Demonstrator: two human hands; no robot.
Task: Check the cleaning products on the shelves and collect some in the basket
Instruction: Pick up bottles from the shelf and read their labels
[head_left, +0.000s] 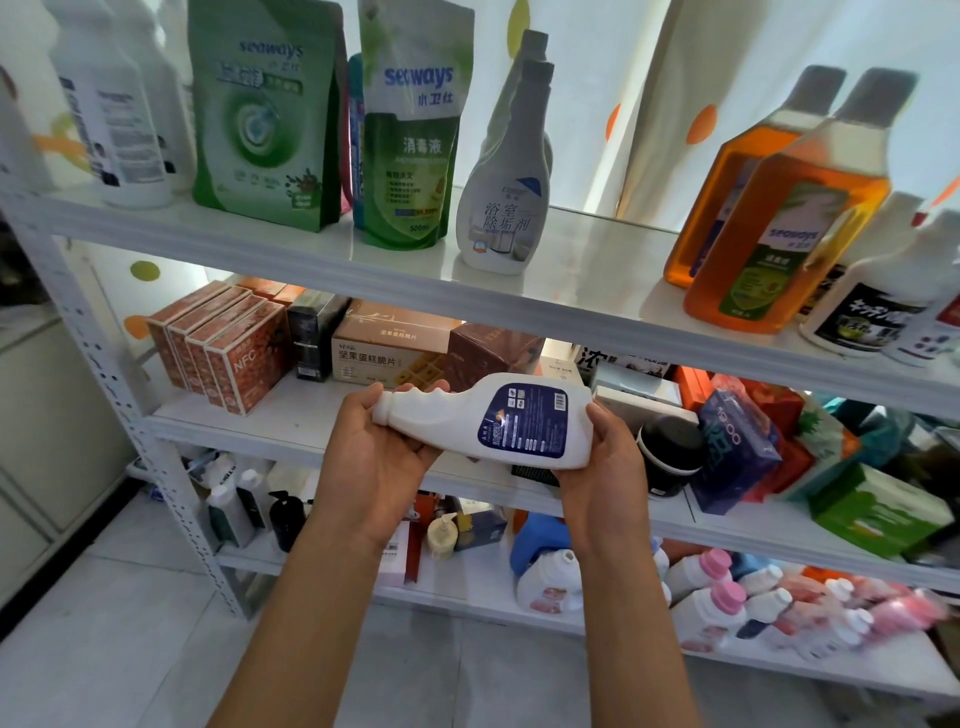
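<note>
A white cleaner bottle (467, 421) with a dark blue back label lies sideways in front of the shelves, held in both hands. My left hand (371, 452) grips its ridged neck end, fingers curled over the top. My right hand (605, 462) holds the wide base end, thumb up along the bottom. On the top shelf (587, 280) stand green refill pouches (265, 114), a white bathroom cleaner bottle (506, 208) and amber disinfectant bottles (774, 228). No basket is in view.
The second shelf carries orange cartons (223, 348), snack boxes (387, 348), a black jar (670, 457) and coloured packs. The lower shelves hold pump bottles and pink-capped detergent bottles (711, 603). White tiled floor (104, 649) lies to the left of the white rack.
</note>
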